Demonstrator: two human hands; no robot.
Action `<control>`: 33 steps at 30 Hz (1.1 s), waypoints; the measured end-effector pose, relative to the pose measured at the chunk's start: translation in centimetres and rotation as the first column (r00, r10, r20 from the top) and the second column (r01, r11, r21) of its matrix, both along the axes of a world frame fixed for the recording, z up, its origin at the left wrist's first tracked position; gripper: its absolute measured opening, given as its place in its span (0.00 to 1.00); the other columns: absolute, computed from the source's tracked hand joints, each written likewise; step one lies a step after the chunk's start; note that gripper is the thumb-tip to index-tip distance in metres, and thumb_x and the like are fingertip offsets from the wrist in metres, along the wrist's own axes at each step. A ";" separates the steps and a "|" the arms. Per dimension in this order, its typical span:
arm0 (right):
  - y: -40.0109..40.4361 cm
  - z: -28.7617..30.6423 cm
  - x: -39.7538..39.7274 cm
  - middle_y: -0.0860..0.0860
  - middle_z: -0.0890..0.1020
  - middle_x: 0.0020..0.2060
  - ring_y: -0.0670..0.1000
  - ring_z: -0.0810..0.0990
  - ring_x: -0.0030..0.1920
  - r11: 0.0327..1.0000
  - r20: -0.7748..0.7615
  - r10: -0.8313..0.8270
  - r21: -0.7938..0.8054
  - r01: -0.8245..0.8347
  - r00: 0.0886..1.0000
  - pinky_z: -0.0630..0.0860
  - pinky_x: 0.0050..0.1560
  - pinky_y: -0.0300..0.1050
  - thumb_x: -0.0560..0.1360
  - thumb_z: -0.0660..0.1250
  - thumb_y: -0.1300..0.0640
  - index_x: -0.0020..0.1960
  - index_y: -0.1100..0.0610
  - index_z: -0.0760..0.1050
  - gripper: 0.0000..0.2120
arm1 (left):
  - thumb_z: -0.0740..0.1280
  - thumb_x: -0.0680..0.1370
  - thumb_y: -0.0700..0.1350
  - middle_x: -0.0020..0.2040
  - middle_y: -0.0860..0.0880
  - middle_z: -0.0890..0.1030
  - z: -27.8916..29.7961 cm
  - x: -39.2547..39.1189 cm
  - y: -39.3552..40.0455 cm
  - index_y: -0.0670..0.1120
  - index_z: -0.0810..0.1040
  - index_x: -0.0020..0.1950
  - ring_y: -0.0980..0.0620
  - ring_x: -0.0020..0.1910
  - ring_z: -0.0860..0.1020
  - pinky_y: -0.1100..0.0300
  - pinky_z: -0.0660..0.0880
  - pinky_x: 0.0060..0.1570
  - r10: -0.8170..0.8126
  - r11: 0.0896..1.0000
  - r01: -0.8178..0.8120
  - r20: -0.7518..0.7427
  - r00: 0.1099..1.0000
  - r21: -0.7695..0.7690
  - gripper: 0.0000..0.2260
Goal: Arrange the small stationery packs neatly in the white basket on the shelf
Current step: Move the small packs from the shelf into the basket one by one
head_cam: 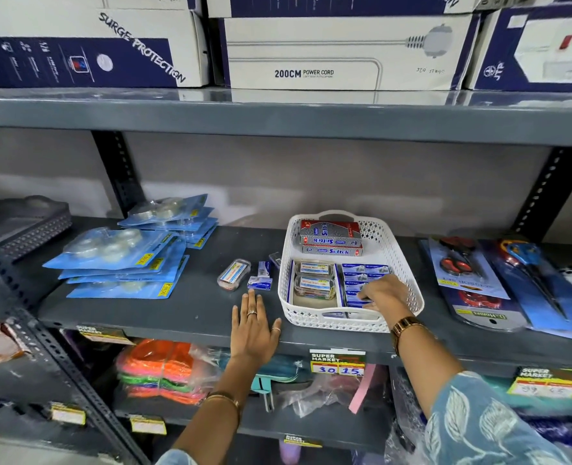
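A white perforated basket (402,263) stands on the grey middle shelf. Inside lie red-and-silver boxes (330,233) at the back, clear pin boxes (313,278) at front left, and a row of small blue stationery packs (361,273) at front right. My right hand (383,293) reaches into the basket, fingers curled on the blue packs near the front. My left hand (252,327) rests flat and open on the shelf's front edge, left of the basket. Just beyond it lie two loose blue packs (260,281) and a clear pin box (233,274).
Blue tape blister cards (120,263) are stacked at the left. Scissors on cards (462,263) lie right of the basket. Power-cord boxes (338,52) fill the shelf above. Price tags (338,364) hang on the shelf edge; coloured goods sit below.
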State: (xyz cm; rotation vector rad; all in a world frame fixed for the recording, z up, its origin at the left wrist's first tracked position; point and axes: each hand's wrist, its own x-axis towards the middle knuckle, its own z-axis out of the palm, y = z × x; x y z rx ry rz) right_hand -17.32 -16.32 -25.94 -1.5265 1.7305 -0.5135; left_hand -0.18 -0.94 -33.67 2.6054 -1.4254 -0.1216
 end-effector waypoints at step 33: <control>4.1 -0.6 19.6 0.58 0.78 0.62 0.59 0.77 0.62 0.439 -0.770 0.535 -0.097 -0.893 0.347 0.74 0.62 0.51 0.76 0.64 0.57 0.61 0.60 0.76 0.16 | 0.18 0.48 0.74 0.78 0.43 0.39 0.0 8.3 3.0 0.39 0.39 0.76 0.47 0.77 0.39 0.43 0.37 0.73 0.030 0.999 -0.028 -0.091 0.995 0.024 0.63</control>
